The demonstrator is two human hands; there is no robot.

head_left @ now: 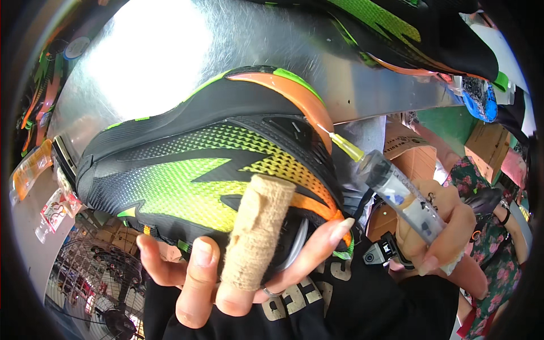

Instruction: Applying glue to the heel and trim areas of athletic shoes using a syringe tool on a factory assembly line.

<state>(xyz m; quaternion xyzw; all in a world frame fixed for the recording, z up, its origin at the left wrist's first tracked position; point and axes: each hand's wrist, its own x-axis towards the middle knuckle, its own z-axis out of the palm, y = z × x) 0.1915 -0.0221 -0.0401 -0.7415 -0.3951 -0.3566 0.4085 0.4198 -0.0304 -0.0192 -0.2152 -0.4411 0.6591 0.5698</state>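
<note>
Over on the far left, a clear orange packet point(35, 170) lies near the table's edge, with a round wire fan point(93, 277) standing below. Next comes the shoe point(175, 170), black with green, yellow and orange patterning, on its side over the bright metal table point(272, 37), sole edge turned away from the wearer. The wearer's left hand point(226, 277) is at its near side, fingers spread, one wrapped in tan bandage point(258, 232) and lying across the upper; the thumb is hidden from me, so I can't tell whether they close on it. At the shoe's right end, the yellow tip point(348, 147) of a clear syringe point(403, 195) sits right at the orange sole strip. The right hand point(445, 235) has its fingers curled around the barrel. Another shoe point(419, 42) lies beyond, and someone in floral clothing point(487, 266) is at far right.
</note>
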